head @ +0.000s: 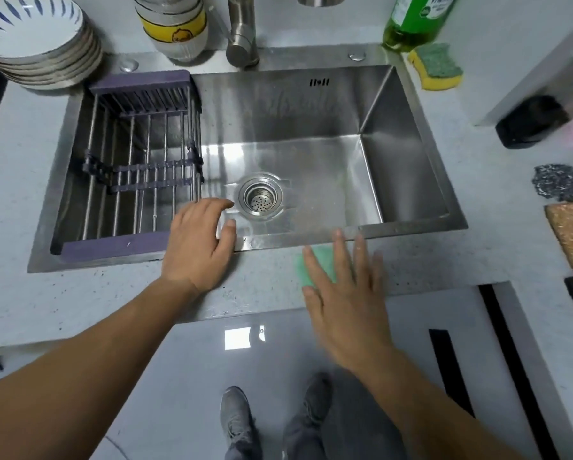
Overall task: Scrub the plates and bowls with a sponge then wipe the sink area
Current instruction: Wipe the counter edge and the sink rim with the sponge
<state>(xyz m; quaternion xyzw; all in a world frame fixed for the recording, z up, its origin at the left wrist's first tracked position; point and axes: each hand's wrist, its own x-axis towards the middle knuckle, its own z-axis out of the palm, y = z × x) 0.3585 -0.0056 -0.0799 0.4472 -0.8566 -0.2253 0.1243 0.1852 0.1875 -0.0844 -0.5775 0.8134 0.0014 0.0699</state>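
Wiping of the sink area is going on, judging by the layout. Right grip (pixel 348 300) is pressing flat, fingers straight and spread, on green pad (pixel 316 260) lying on bench (pixel 95 293) just below sink (pixel 278 242) front rim, lower centre-right of frame. Left grip (pixel 197 247) is resting on that rim, fingers relaxed, holding nothing. Plates (pixel 29 31) are sitting stacked upper left. Risk 1: pad is lying unpinched, so a fast stroke is likely leaving it behind or pushing it off the bench edge. Risk 2: left grip is leaning on smooth steel, possibly slipping.
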